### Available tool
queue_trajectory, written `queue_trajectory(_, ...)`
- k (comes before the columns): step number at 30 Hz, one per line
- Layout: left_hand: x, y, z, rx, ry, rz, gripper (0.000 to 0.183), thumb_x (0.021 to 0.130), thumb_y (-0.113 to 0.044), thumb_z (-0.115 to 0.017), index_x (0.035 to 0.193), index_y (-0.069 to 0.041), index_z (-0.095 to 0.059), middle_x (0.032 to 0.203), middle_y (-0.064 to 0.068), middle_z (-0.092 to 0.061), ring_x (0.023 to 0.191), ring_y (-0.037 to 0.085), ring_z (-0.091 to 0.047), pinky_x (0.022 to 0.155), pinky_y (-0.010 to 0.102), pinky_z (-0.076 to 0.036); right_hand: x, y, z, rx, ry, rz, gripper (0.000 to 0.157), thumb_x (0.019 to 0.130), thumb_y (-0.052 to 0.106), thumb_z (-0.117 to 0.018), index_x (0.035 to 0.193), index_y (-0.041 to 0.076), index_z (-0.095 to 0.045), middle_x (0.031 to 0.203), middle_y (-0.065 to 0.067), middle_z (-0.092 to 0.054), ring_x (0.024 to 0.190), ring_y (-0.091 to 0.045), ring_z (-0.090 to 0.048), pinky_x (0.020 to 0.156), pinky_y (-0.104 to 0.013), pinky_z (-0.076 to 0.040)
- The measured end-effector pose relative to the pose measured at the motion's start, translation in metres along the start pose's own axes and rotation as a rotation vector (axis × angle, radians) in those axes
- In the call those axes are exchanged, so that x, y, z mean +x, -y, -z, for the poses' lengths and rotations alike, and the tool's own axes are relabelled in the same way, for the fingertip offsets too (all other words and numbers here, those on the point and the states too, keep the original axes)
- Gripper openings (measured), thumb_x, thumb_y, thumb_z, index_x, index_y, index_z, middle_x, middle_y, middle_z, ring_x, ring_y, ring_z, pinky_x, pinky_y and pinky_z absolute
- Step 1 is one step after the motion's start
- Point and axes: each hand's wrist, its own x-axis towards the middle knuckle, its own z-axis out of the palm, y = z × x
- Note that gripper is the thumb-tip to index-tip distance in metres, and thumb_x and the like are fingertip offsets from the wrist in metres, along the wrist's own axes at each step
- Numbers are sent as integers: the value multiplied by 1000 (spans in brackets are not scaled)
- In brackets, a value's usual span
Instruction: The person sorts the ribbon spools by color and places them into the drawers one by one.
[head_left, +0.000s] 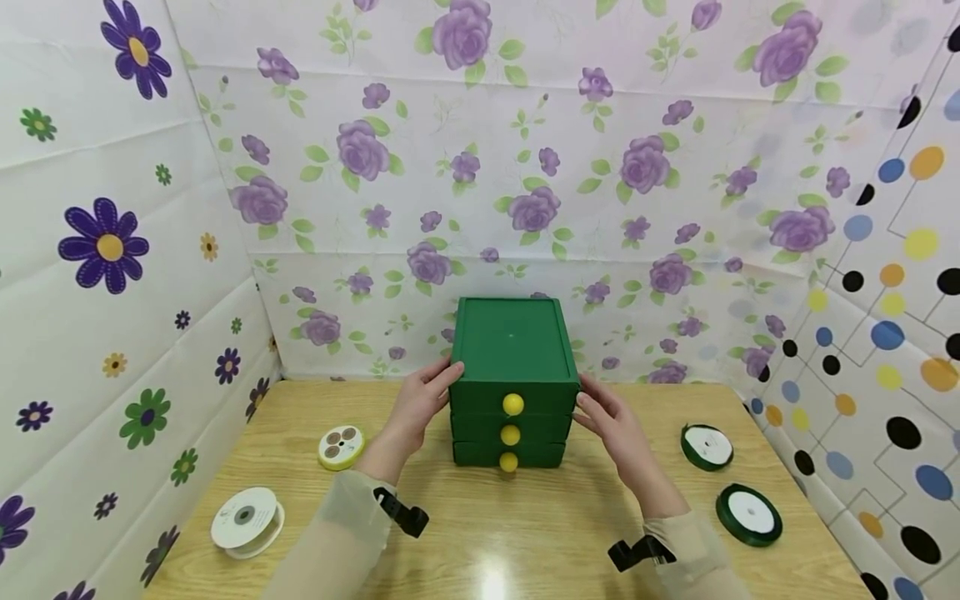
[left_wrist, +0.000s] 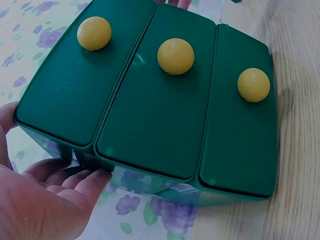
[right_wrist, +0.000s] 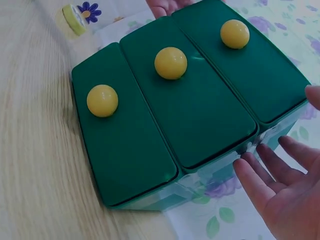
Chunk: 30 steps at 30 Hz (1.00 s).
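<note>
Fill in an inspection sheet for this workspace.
Surface: light brown wood-grain tabletop, showing glare.
Job's things: green box-shaped plastic-looking cabinet, three drawers apparently closed, round yellow knobs.
Clutter: round white spool and round yellow-rimmed spool, left; two round dark green ribbon spools, right.
Hands: left hand touches the cabinet's left side; right hand at its right side, contact unclear.
Cables: nothing seen.
Surroundings: white flower-printed sheets behind and left; white dot-patterned sheet right.

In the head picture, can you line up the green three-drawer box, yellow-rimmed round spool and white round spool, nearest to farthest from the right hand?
1. Green three-drawer box: just left of the right hand.
2. Yellow-rimmed round spool: left, beyond the box.
3. White round spool: farther left.
</note>
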Motion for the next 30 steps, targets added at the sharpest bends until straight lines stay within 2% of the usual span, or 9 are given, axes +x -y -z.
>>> queue_trajectory(7,-3,-9,2,31,21,40,73,107,-39,-69,164,-3,-40,171,18,-33,158,34,-32,123,50,-39,-16,-2,-5,8,-92,-77,61,111,45,-59,158,7,-51,155,-16,-55,137,-30,-60,109,-39,-55)
queue_trajectory(13,-5,-18,3,58,45,61,72,107,-37,-69,163,0,-42,172,18,-31,156,37,-35,119,51,-44,-29,0,-9,5,-159,-99,51,115,35,-53,141,-8,-62,135,-22,-69,121,-34,-69,98,-35,-61)
queue_trajectory(18,-5,-20,5,68,62,60,72,107,-36,-70,162,2,-43,170,20,-35,154,38,-39,118,51,-45,-37,1,-12,37,-190,-138,44,116,27,-52,130,-11,-68,119,-21,-74,106,-27,-75,91,-34,-64)
queue_trajectory(21,-4,-20,6,66,63,61,72,107,-36,-70,162,2,-43,169,21,-36,154,39,-39,117,52,-46,-40,2,-17,46,-171,-152,42,115,26,-54,129,-10,-70,118,-23,-74,102,-27,-75,90,-36,-64)
queue_trajectory(25,-4,-20,7,67,60,61,71,107,-36,-70,161,2,-44,169,20,-37,154,39,-39,117,51,-46,-42,4,-25,53,-102,-171,43,115,27,-55,131,-10,-69,122,-27,-72,105,-31,-75,94,-42,-63)
queue_trajectory(30,-5,-20,8,61,57,54,70,107,-36,-70,161,2,-44,169,21,-37,154,39,-39,117,52,-46,-43,4,-39,55,8,-187,48,115,30,-53,136,-12,-65,121,-22,-73,106,-29,-74,97,-43,-62)
